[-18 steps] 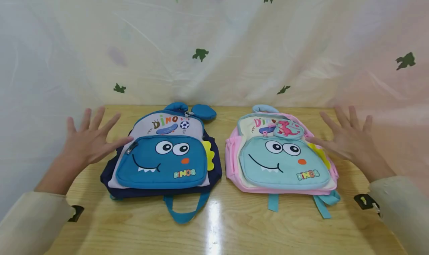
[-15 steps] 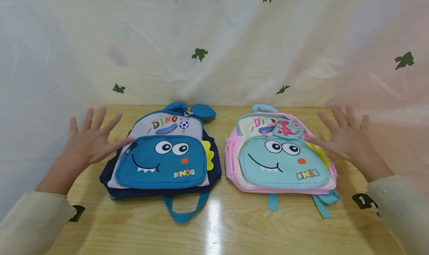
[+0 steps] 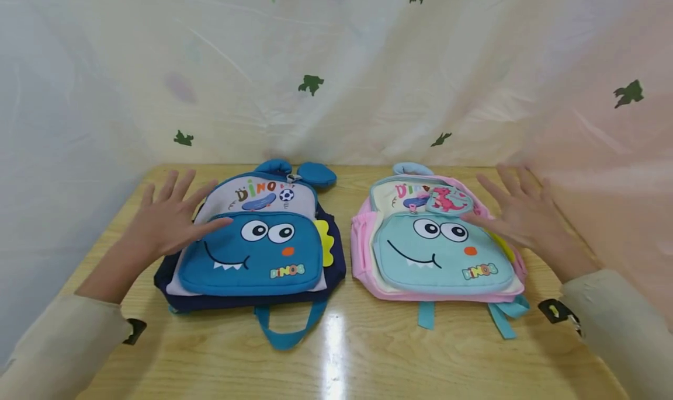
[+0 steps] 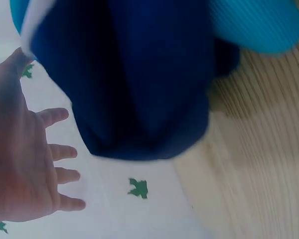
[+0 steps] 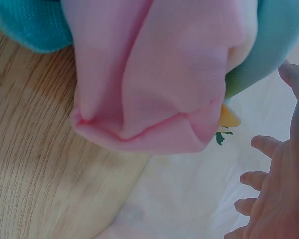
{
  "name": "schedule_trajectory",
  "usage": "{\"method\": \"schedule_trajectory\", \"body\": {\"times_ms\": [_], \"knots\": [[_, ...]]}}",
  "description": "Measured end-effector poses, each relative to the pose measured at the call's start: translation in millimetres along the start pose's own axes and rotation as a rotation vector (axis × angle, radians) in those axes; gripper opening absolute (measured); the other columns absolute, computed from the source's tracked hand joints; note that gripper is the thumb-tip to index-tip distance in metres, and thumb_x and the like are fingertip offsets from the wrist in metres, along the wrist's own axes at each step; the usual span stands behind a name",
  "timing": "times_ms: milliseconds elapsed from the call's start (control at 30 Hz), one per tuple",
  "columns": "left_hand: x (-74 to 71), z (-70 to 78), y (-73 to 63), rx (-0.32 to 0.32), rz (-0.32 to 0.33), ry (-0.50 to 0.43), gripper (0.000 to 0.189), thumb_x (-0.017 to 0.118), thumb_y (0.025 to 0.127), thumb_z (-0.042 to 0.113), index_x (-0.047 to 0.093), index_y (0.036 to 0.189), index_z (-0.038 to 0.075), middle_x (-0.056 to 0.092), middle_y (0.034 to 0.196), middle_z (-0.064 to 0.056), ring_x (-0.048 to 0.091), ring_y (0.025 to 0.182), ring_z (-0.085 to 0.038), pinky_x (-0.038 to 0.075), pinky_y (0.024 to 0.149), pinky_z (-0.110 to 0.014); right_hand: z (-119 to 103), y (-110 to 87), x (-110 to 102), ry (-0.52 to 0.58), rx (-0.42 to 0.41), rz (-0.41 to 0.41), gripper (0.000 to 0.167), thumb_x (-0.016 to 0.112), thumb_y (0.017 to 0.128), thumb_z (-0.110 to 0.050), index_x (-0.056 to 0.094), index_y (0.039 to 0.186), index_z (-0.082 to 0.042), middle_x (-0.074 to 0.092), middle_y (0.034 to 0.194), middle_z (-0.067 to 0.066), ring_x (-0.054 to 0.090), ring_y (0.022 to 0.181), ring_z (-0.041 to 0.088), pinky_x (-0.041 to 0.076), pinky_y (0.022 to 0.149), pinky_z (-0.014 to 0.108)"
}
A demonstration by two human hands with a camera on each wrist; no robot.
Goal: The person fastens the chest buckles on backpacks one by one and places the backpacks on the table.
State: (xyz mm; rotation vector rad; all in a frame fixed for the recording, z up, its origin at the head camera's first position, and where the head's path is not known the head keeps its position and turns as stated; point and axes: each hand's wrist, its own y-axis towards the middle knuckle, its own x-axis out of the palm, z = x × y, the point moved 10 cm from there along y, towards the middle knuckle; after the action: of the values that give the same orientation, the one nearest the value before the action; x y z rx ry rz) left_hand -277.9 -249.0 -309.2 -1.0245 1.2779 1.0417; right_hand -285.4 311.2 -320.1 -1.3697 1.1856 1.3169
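Left hand (image 3: 170, 226) and right hand (image 3: 524, 218), fingers spread apart, partly hide the outer sides of a blue-and-navy fabric backpack (image 3: 263, 274) and pink-and-mint fabric backpack (image 3: 415, 277) on a pale wood-grain table (image 3: 389, 359); wrist views crop both.

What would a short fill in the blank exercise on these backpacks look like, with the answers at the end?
The smiling face on the blue backpack has two ____.
That backpack's scalloped side trim is ____.
The left grip is nearer this backpack than the other backpack, which has ____ sides.
The table under them shows ____ grain.
Missing words: eyes; yellow; pink; wood.
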Motion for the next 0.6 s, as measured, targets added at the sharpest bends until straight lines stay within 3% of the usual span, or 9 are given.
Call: {"method": "schedule_trajectory", "body": {"times_ms": [333, 500, 600], "knots": [[-1.5, 55.2, 16.0, 0.126, -0.080, -0.144, 0.093, 0.053, 0.096, 0.070, 0.029, 0.164, 0.012, 0.016, 0.168, -0.029, 0.011, 0.153, -0.054, 0.013, 0.118, -0.074, -3, 4.4, 5, 0.081, -0.007, -0.035, 0.101, 0.052, 0.094, -0.072, 0.016, 0.166, -0.012, 0.001, 0.168, 0.032, -0.012, 0.152, 0.056, -0.004, 0.112, 0.081], [-3.1, 78.8, 19.7, 0.177, -0.111, -0.264, 0.088, 0.054, 0.097, 0.065, 0.030, 0.164, 0.014, 0.020, 0.169, -0.025, 0.019, 0.153, -0.051, 0.022, 0.114, -0.076, -2, 6.4, 11, 0.092, -0.008, -0.076, 0.100, 0.051, 0.095, -0.071, 0.017, 0.166, -0.009, 0.006, 0.167, 0.034, -0.001, 0.150, 0.061, 0.001, 0.112, 0.082], [-2.2, 93.5, 22.4, 0.220, -0.155, -0.364, 0.085, 0.054, 0.099, 0.062, 0.028, 0.165, 0.016, 0.020, 0.170, -0.022, 0.018, 0.154, -0.049, 0.021, 0.114, -0.077, 0, 6.9, 15, 0.097, -0.007, -0.094, 0.099, 0.050, 0.096, -0.070, 0.017, 0.166, -0.007, 0.010, 0.166, 0.035, 0.008, 0.149, 0.062, 0.010, 0.112, 0.082]]}}
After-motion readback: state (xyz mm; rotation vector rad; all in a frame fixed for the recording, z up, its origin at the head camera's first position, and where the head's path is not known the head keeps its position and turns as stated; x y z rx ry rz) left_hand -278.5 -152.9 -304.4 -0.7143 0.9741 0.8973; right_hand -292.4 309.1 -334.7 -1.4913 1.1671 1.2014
